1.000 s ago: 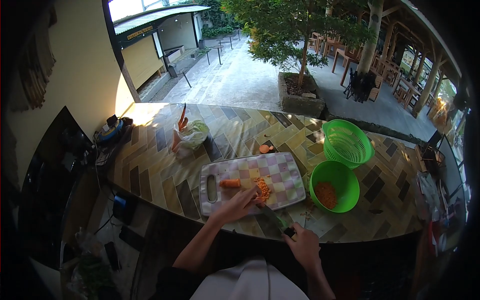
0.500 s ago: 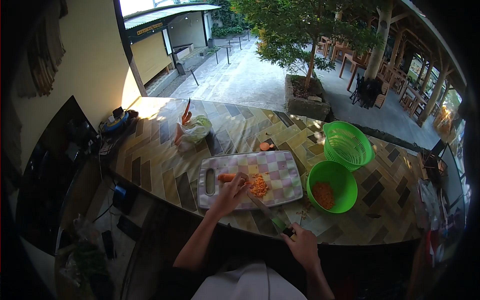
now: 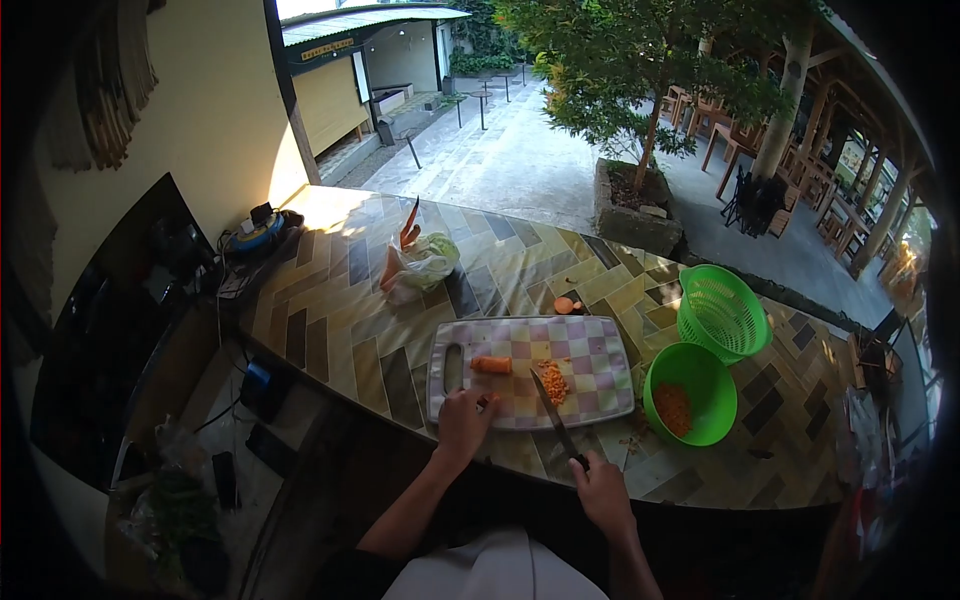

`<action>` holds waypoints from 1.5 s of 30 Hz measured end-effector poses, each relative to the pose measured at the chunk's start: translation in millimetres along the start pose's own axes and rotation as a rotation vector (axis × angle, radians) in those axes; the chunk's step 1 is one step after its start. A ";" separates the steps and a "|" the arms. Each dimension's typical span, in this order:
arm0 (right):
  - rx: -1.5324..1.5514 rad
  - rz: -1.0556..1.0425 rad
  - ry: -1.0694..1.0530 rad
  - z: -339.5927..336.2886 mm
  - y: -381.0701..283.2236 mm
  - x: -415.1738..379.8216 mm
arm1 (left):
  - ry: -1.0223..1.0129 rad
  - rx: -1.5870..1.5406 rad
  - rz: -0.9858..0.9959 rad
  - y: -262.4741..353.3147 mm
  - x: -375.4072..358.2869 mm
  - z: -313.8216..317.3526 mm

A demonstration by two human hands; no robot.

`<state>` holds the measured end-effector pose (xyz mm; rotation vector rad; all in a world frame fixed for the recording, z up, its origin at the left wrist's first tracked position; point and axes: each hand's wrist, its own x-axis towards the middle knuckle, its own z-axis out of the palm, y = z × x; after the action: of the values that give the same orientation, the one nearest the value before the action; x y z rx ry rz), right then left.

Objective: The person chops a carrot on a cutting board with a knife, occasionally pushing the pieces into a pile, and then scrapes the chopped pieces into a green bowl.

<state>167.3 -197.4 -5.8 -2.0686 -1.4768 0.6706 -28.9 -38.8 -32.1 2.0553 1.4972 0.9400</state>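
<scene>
My right hand (image 3: 603, 490) is closed round the handle of a knife (image 3: 554, 416), whose blade tip reaches onto the checkered cutting board (image 3: 600, 400). Beside the blade lies a small heap of diced carrot (image 3: 552, 382). My left hand (image 3: 464, 420) is at the board's near left edge, fingers pinched on a small carrot piece (image 3: 487, 401). A thicker length of carrot (image 3: 491, 365) rests on the board just beyond that hand, apart from it.
Right of the board stands a green bowl (image 3: 722, 400) with chopped carrot, touching a green colander (image 3: 728, 310) behind it. A plastic bag (image 3: 425, 262) with carrots sits at the back left. Carrot ends (image 3: 566, 305) lie behind the board on the tiled table (image 3: 330, 300).
My left hand has come off the carrot length and drawn toward me with a small piece. The knife has lifted and turned to point more upright beside the diced carrot. The view has shifted.
</scene>
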 end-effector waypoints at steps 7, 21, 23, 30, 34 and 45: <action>0.146 0.040 -0.057 18.4 -22.6 -11.4 | -0.135 -0.232 0.279 -21.7 4.5 -6.4; -0.049 0.041 -0.072 37.8 -56.5 -21.3 | -0.089 -0.188 0.422 -32.3 7.8 -8.4; -0.060 0.048 -0.074 37.1 -61.0 -22.7 | -0.097 -0.171 0.359 -30.4 1.1 -9.8; -0.067 0.076 -0.033 27.9 -62.8 -34.7 | -0.056 -0.148 0.405 -31.7 3.0 -5.0; -0.124 0.026 -0.042 29.5 -58.4 -38.0 | -0.031 -0.180 0.417 -34.2 2.1 -0.7; -0.235 0.015 -0.080 22.4 -58.2 -38.1 | -0.021 -0.166 0.396 -32.5 0.9 0.1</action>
<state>100.8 -214.7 19.4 -2.2521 -1.6555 0.6172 -50.0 -27.3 -54.1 2.2691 0.9781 1.1390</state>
